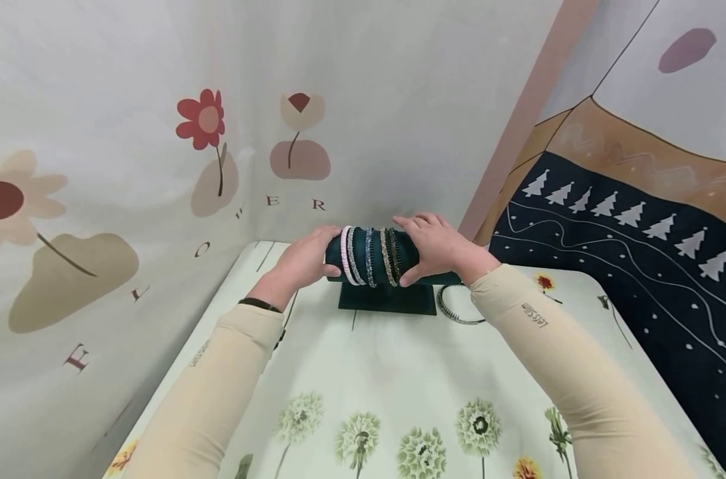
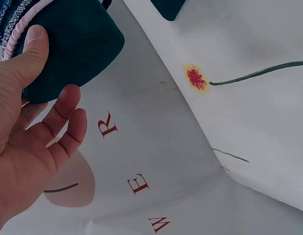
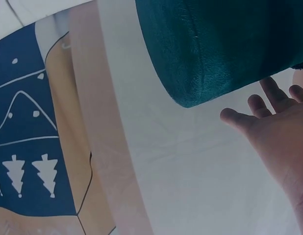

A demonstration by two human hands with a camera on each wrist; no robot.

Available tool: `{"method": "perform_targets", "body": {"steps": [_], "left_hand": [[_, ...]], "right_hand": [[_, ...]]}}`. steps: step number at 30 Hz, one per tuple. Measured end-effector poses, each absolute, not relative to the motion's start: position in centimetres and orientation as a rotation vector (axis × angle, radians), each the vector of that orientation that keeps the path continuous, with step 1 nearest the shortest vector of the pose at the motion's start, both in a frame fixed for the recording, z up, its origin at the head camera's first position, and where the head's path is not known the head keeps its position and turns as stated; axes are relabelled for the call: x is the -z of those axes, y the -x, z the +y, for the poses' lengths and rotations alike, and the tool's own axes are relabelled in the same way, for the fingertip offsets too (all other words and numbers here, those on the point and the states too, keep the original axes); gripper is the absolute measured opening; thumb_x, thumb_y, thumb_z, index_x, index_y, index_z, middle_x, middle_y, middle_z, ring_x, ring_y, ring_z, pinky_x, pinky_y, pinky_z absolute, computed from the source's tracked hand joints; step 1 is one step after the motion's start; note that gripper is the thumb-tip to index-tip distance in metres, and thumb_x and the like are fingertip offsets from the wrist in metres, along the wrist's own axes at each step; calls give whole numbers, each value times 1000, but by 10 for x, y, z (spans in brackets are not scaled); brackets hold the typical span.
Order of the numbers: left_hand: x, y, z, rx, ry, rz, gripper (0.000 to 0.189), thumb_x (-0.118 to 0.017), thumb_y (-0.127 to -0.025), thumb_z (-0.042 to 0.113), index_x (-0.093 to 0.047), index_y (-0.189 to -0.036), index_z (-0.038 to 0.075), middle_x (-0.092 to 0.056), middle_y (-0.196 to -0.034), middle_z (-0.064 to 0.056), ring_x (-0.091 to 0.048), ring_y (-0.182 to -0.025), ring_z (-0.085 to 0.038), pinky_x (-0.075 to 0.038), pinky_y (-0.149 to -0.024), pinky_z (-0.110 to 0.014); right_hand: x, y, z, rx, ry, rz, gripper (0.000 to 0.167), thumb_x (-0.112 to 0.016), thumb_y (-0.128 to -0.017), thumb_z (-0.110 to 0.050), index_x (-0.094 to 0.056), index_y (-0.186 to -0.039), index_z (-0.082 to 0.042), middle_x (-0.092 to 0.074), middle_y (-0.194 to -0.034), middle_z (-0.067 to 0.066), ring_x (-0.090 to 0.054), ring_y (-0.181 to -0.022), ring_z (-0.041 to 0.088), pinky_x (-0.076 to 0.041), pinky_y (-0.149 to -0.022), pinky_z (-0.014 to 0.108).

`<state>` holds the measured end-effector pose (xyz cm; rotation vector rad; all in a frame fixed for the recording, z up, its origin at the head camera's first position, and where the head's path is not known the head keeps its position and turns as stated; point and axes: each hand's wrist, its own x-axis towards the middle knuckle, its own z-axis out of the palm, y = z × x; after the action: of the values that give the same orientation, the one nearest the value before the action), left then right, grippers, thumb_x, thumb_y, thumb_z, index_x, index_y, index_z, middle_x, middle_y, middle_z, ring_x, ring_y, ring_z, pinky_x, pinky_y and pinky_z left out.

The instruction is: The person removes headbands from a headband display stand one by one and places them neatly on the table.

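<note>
A dark green padded display stand (image 1: pixel 388 301) bears several headbands across its horizontal roll. A pink headband (image 1: pixel 344 256) sits leftmost, beside a silver glittery one (image 1: pixel 353 258). Toward the middle is a blue-grey headband (image 1: pixel 370 256), then a gold-beige one (image 1: pixel 387 256) and a dark toothed one (image 1: pixel 396 257). My left hand (image 1: pixel 305 258) holds the roll's left end, thumb in front near the pink band, fingers loosely bent behind. My right hand (image 1: pixel 437 246) spans the roll at the dark headband, thumb on its front, fingers behind; their exact contact is partly hidden.
Another toothed headband (image 1: pixel 461 322) lies on the table right of the stand's base, partly behind my right forearm. A flower-patterned cloth (image 1: pixel 374 372) covers the table. Printed curtains (image 1: pixel 398 133) hang close behind and on both sides.
</note>
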<state>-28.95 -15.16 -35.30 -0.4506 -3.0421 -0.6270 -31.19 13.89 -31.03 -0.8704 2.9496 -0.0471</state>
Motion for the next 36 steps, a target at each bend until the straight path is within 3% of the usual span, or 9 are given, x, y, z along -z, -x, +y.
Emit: {"method": "perform_targets", "body": {"steps": [15,36], "left_hand": [[358,289,-154,613,457,-3037,90,-85,-94,27,-34,-168,12,-35,-175,-12,-37,-160,-35,-35,-132,-54],[354,290,-155,609,482,-3030,90,-84,-94,26,-34,-168,11,-35,-175,-12,-37,-161,-35,-35,-132,-54]], "right_hand": [[325,316,126,-19,885,2941,133,-92,-75,-63,-15,-173,-16,-35,-174,15,-23,-163,41,-14,-137,62],[333,318,124,-3,879,2989,127,-95,-76,-54,-21,-171,-14,-39,-171,17,-26,-161,41,-13,-136,65]]}}
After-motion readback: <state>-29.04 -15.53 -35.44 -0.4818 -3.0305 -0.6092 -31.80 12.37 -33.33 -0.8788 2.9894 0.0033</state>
